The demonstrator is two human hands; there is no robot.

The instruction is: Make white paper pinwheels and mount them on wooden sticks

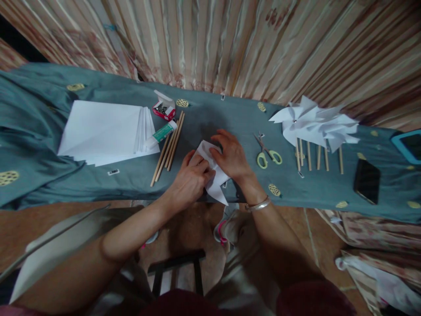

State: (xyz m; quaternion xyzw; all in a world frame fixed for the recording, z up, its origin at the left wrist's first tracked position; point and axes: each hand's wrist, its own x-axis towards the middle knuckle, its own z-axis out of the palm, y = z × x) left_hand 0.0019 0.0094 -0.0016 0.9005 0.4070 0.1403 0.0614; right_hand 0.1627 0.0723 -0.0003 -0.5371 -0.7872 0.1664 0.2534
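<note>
A partly folded white paper pinwheel (215, 186) lies at the front edge of the cloth-covered table, one pointed flap hanging toward me. My left hand (194, 177) is closed over its left side, fingers curled and pressed on the paper. From the right, my right hand (232, 153) pinches the paper's upper part between thumb and fingers; a silver bangle circles that wrist. Just right of the hands rest scissors with light green handles (269, 159), blades spread. Left of them lie several wooden sticks (168, 149) beside a green and white glue stick (162, 134).
A stack of white paper (101, 127) sits at the left. Behind the glue stick stands an opened red box of small metal pieces (164, 107). Finished pinwheels on sticks (315, 123) overlap at the right, near a dark phone (367, 181) and a blue-framed device (409, 145). A curtain (204, 44) hangs behind.
</note>
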